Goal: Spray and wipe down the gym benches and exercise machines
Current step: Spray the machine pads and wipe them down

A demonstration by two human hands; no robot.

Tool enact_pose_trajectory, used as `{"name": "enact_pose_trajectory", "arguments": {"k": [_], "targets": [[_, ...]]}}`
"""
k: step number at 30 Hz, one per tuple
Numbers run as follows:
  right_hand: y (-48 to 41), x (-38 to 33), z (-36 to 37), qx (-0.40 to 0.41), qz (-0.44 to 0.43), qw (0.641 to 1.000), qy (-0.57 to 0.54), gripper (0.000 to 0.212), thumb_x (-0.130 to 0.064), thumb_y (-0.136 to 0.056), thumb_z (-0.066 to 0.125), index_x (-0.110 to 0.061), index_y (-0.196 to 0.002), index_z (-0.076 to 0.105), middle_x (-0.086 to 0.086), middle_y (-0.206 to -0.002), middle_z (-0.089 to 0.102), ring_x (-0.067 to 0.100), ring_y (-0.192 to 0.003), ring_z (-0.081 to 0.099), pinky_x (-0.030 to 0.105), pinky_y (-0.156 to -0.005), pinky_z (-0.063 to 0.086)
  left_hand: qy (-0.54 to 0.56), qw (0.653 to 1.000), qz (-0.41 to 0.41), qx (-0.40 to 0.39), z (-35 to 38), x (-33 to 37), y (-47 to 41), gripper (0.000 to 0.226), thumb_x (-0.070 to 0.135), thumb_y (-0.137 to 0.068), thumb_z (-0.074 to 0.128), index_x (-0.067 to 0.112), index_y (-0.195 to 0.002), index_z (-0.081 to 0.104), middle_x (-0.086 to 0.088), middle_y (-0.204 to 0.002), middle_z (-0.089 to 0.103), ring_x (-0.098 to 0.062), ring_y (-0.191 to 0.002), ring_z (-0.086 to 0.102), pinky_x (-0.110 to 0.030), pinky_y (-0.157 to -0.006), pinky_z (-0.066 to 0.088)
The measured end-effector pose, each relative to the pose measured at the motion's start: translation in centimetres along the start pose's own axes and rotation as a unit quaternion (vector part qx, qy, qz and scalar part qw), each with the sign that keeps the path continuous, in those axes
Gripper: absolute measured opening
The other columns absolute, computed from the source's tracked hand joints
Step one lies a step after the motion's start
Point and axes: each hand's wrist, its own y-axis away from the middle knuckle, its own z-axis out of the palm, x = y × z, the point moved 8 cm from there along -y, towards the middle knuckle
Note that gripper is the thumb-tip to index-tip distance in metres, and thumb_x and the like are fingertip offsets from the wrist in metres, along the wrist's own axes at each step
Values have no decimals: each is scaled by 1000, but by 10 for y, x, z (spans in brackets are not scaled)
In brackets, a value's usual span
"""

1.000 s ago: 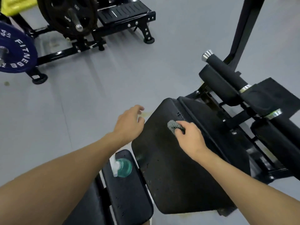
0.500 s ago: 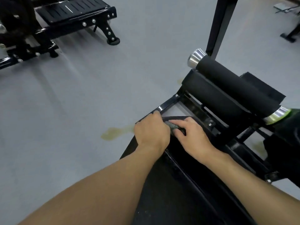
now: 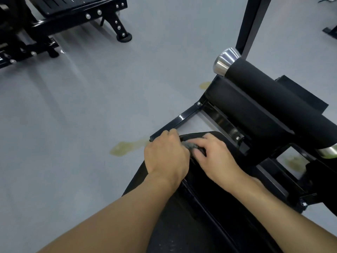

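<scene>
Black foam rollers (image 3: 269, 99) just beyond the bench (image 3: 175, 230), yellowish stain (image 3: 124, 148) on grey floor (image 3: 73, 134) beside it, left grip (image 3: 166, 157) curled over the bench's far edge, right grip (image 3: 214, 158) clamped on grey cloth (image 3: 191, 145) there.

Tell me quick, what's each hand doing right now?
Left hand: closed, gripping the pad at its far edge.
Right hand: closed on the cloth, pressing it to the pad.

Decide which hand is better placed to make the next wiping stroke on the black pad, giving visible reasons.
Right. The right hand holds the grey cloth against the far end of the black pad, so it can likely wipe at once. The left hand grips the pad's corner beside it, without cloth.
</scene>
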Motion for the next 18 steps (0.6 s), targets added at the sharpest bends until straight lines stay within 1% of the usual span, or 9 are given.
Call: {"name": "enact_pose_trajectory", "arguments": {"k": [2,3,5,6,8,11,15,16,18], "targets": [[-36,8,6,11,32,999,-9,31,-15,-99,52,-27,-122,69,-7,-97,51,2,-75,50,3,-69,40,-7,1000,-7,7,0,-1,0,31,18,-95,38,23,-118,58,2,-111,65,-25,-99,63,-38,-85,49],[-48,8,8,11,49,999,-8,30,-14,-100,51,-25,-120,69,-3,-101,54,3,-73,49,1,-63,38,-13,1000,-8,8,1,-1,0,31,19,-97,37,23,-119,58,3,-113,65,-24,-100,63,-37,-84,47],[-51,13,10,12,57,998,10,29,-17,-101,48,-26,-121,68,3,-108,53,11,-78,52,12,-67,42,-25,1000,-4,11,2,0,-1,28,24,-100,34,23,-118,56,3,-114,63,-24,-100,62,-36,-80,43],[-39,13,8,11,48,999,17,30,-19,-101,48,-28,-124,66,1,-105,50,14,-81,52,20,-71,44,-28,1000,-2,10,2,0,-1,27,26,-101,33,23,-116,55,3,-113,62,-25,-99,62,-36,-78,41],[-4,12,3,6,20,1000,21,32,-24,-101,50,-34,-128,63,-8,-95,44,11,-81,52,28,-71,45,-32,999,4,7,2,2,-1,25,27,-101,32,23,-113,54,2,-112,61,-26,-97,62,-36,-77,40],[4,19,3,6,10,1000,5,33,-23,-99,52,-37,-128,63,-10,-90,42,9,-79,50,27,-72,44,-35,999,1,7,3,0,-2,24,26,-101,33,23,-112,53,3,-111,60,-26,-97,61,-38,-78,41],[-50,31,16,11,86,996,-30,32,-19,-102,47,-29,-127,64,-1,-112,46,13,-85,49,23,-79,41,-40,999,-5,11,2,1,-2,23,25,-100,32,24,-110,53,4,-108,60,-26,-93,61,-38,-77,44],[-51,32,16,6,87,996,-25,32,-20,-102,46,-29,-128,63,-2,-112,45,12,-83,49,24,-77,43,-40,999,-5,10,2,1,-2,22,25,-100,32,24,-110,52,5,-108,59,-26,-92,61,-37,-75,42],[-28,31,9,12,43,999,-8,34,-21,-101,48,-34,-129,63,-9,-96,41,7,-75,47,21,-66,40,-32,999,-3,6,3,0,-3,22,25,-100,31,24,-111,51,5,-109,58,-26,-93,60,-38,-75,41]]}}
